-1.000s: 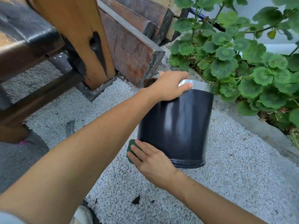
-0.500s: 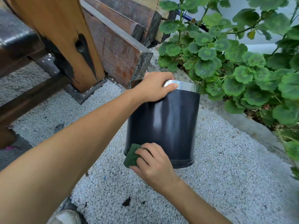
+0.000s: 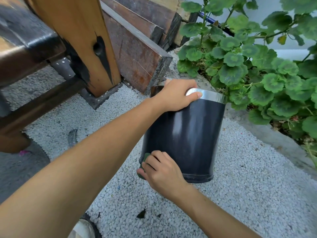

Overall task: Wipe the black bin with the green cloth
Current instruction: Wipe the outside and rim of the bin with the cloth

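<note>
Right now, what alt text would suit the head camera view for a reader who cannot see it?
A person's left hand grips the silver rim of a black bin on white gravel, while the right hand presses a green cloth against its lower side. A leafy green plant grows behind, and a wooden post stands to the left.

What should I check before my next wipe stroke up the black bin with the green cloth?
1. Steadying grip: left hand curls over the silver rim: ok.
2. Cloth hold: right hand grips the green cloth: ok.
3. Contact: cloth pressed on the black bin wall, low near its base: ok.
4. Path: wall above the cloth unobstructed: ok.
5. Footing: base flat on the white gravel: cannot tell.
6. Dirt remaining on the glossy wall: cannot tell.
</note>
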Available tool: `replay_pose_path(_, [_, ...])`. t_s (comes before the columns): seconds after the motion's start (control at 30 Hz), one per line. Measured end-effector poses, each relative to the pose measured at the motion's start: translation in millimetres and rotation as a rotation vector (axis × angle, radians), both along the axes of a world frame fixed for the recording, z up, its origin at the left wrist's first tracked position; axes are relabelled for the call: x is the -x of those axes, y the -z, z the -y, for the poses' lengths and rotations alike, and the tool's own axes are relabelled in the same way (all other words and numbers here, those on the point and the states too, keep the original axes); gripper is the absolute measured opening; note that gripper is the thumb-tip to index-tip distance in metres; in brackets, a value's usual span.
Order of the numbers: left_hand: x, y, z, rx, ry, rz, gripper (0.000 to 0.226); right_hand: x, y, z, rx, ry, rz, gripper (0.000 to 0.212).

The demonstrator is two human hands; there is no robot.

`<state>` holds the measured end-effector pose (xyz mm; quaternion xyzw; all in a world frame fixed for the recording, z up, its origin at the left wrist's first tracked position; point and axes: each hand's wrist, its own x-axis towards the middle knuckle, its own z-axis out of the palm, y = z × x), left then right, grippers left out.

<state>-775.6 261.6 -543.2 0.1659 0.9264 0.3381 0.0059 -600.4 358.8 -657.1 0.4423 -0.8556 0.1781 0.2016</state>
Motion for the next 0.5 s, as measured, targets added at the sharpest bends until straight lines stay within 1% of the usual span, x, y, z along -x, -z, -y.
replay_pose_path(0.1, [-2,-1,1,0.010,-0.009,0.004,0.028,2,2,13,-0.062,-0.042,-0.012,0.030])
replay_pose_path(0.27, [-3,-1,0,0.001,0.004,-0.003,0.030,7,-15,50,-0.426,-0.053,0.071,0.029])
replay_pose_path(0.33, [-3,0,-1,-0.001,0.003,-0.012,0.031,7,-18,54,-0.517,-0.050,0.096,0.028])
replay_pose_path(0.43, [-5,0,-1,-0.004,-0.006,-0.004,0.031,5,-17,45,-0.511,-0.064,0.078,0.027])
replay_pose_path(0.5, [-6,-2,-1,-0.010,-0.014,0.001,0.029,2,-15,30,-0.379,-0.052,0.050,0.021])
